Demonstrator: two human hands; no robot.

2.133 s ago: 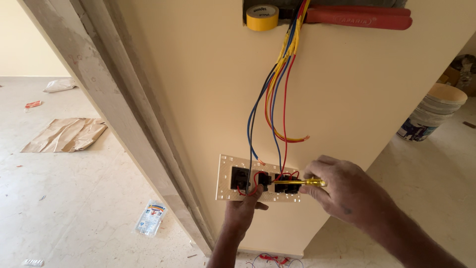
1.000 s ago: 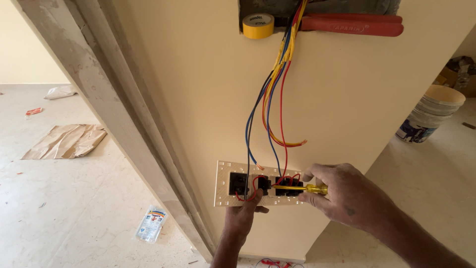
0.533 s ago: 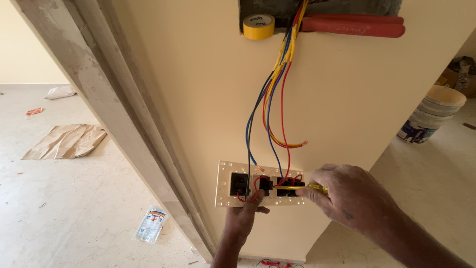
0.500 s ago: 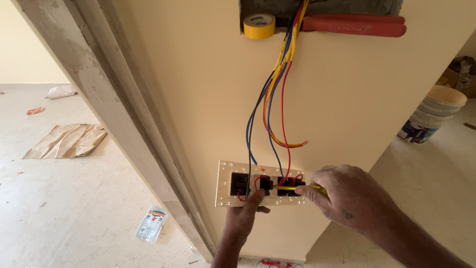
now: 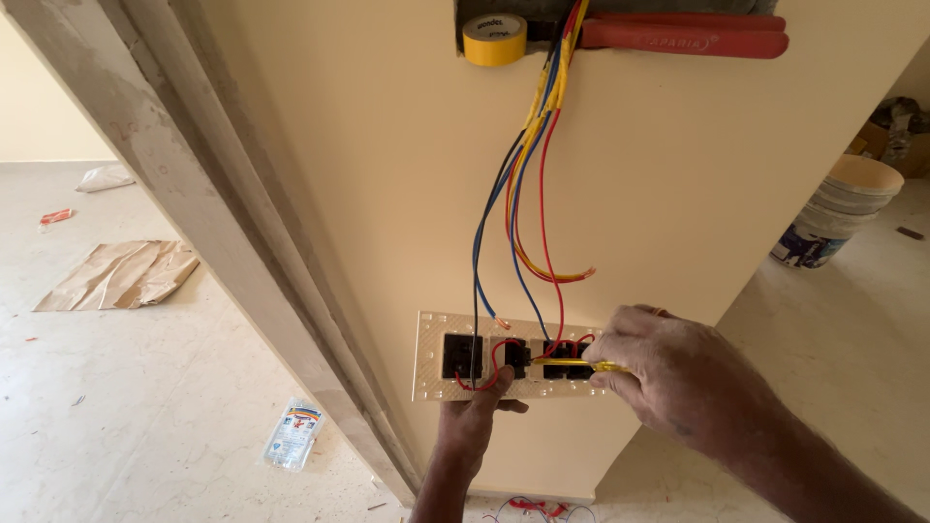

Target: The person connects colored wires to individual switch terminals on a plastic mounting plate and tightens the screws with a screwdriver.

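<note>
- Gripping a slim yellow-handled screwdriver in the closed fingers of the right hand, shaft lying level and pointing left from the fingertips.
- Pressing the tip into a black switch module just left of those fingertips.
- Supporting from below with the left hand, thumb and fingers curling around the lower edge of the cream perforated switch plate; holding that plate against the pale yellow wall.
- Looping between the modules, just above the left fingers, short red wires.
- Running up from the plate, well above both hands, a bundle of blue, yellow, red and black wires.
- Resting far above the fingers, in a wall recess, a yellow roll of tape and red-handled pliers.
- Standing off to the right, beyond the right hand, a white paint bucket.
</note>
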